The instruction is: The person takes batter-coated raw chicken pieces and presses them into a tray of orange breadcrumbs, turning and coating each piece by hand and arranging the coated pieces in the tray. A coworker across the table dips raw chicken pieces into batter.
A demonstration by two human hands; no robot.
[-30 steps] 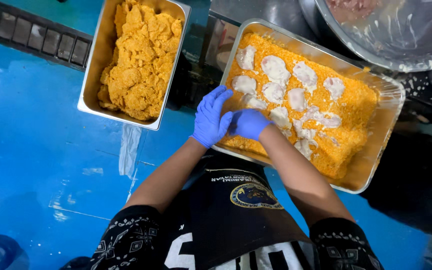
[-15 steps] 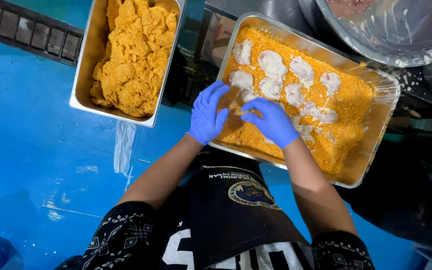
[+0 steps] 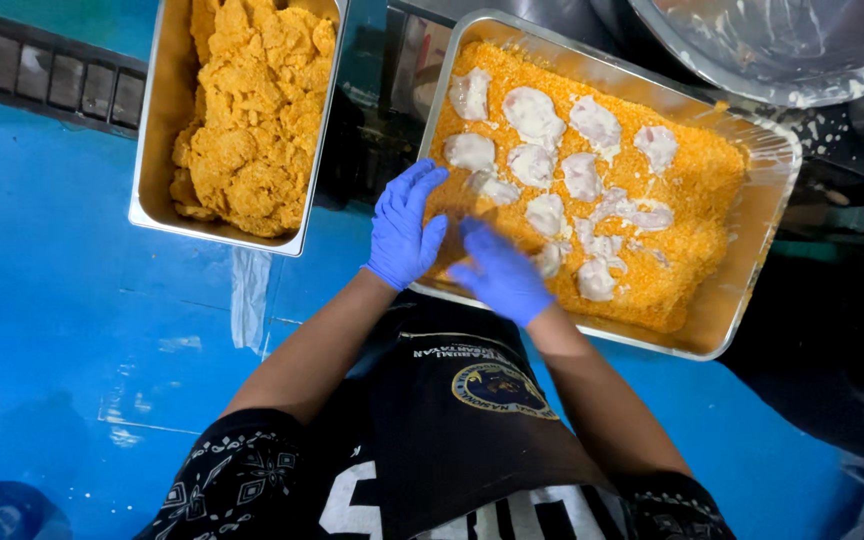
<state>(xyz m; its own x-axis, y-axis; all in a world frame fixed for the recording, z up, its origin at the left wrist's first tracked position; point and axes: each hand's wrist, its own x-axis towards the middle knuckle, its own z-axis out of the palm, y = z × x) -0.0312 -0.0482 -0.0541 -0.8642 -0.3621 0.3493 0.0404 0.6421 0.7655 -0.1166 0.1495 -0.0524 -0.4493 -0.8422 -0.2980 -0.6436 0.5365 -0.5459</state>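
Both gloved hands (image 3: 452, 250) cupped over crumb tray (image 3: 742, 310)

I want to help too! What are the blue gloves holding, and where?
Cannot tell for sure. Both hands, left and right, are cupped together in the orange crumbs at the tray's near corner; anything between them is hidden.

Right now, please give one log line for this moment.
left hand: on crumbs | right hand: on crumbs | crumb tray: pale pieces | second tray: coated pieces
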